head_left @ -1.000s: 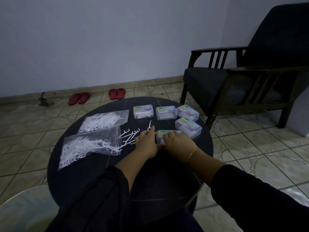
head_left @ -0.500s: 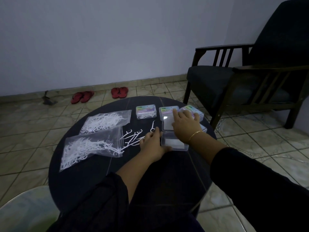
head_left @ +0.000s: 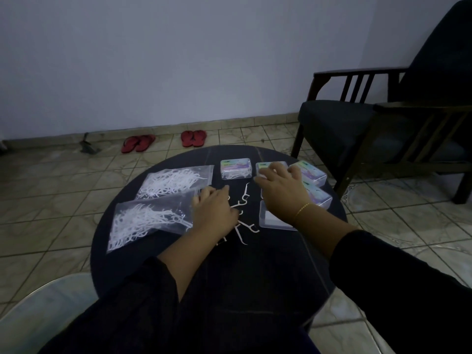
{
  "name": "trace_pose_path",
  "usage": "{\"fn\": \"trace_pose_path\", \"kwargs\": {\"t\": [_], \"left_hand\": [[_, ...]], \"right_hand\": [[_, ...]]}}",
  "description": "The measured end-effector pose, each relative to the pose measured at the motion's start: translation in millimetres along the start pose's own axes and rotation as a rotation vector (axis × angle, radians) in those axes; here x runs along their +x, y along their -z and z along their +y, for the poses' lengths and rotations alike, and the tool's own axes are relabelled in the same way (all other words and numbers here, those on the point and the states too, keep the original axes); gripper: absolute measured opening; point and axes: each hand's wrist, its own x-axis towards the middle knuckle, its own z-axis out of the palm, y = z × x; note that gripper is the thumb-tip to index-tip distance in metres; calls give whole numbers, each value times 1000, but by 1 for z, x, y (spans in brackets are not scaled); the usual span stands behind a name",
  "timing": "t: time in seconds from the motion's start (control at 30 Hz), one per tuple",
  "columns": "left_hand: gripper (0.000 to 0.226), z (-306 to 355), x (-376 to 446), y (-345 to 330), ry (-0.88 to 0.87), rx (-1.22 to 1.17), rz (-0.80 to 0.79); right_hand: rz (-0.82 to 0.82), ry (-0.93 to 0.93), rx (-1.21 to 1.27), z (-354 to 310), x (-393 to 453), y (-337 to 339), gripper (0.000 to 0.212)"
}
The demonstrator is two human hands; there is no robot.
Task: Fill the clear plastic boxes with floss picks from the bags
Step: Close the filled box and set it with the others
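Two clear bags of white floss picks lie on the left of the round dark table [head_left: 143,254], a far bag [head_left: 176,182] and a near bag [head_left: 150,221]. Loose floss picks [head_left: 244,200] are scattered in the middle. My left hand [head_left: 214,208] lies palm down on them at the near bag's mouth. My right hand [head_left: 281,186] reaches over an open clear box [head_left: 272,221], its spread fingers touching a labelled box [head_left: 264,166]. Three more labelled boxes sit around it: one [head_left: 235,168] to the left, two [head_left: 310,172] [head_left: 320,198] to the right.
A dark wooden armchair [head_left: 378,118] stands close to the table's right side. Two pairs of red sandals [head_left: 194,137] lie on the tiled floor by the far wall. A pale rounded seat edge [head_left: 38,307] shows at the lower left.
The near box now lies open. My left hand moved left onto the loose picks by the bag's mouth. My right hand reached farther out to the box in the back row.
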Motion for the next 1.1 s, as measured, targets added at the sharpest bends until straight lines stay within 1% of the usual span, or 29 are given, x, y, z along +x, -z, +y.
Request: {"fn": "trace_pose_path", "kwargs": {"t": [0.13, 0.27, 0.37, 0.47, 0.57, 0.63, 0.73, 0.8, 0.97, 1.1], "left_hand": [[82, -16, 8, 9, -55, 239, -157], [97, -26, 15, 7, -104, 403, -285], [99, -33, 21, 1, -101, 479, -316], [94, -35, 26, -1, -104, 519, -307], [91, -36, 31, -4, -102, 518, -284], [88, -37, 35, -6, -100, 476, -257], [81, -42, 38, -10, -109, 384, -186], [72, -48, 40, -16, -124, 321, -143], [46, -53, 35, -20, -124, 202, -62], [37, -48, 26, -15, -126, 172, -22]], "right_hand": [[-81, 135, -145, -14, 13, 0, 39], [-190, 189, -237, -30, 31, 1, 32], [-238, 217, -313, -38, 47, 0, 30], [-317, 238, -430, -43, 61, -5, 34], [-458, 213, -579, -47, 72, -11, 38], [-522, 194, -571, -49, 76, -12, 36], [-481, 199, -442, -49, 79, -10, 26], [-442, 191, -368, -48, 79, -9, 22], [-359, 188, -289, -44, 74, -11, 16], [-372, 160, -224, -45, 70, -18, 18]]}}
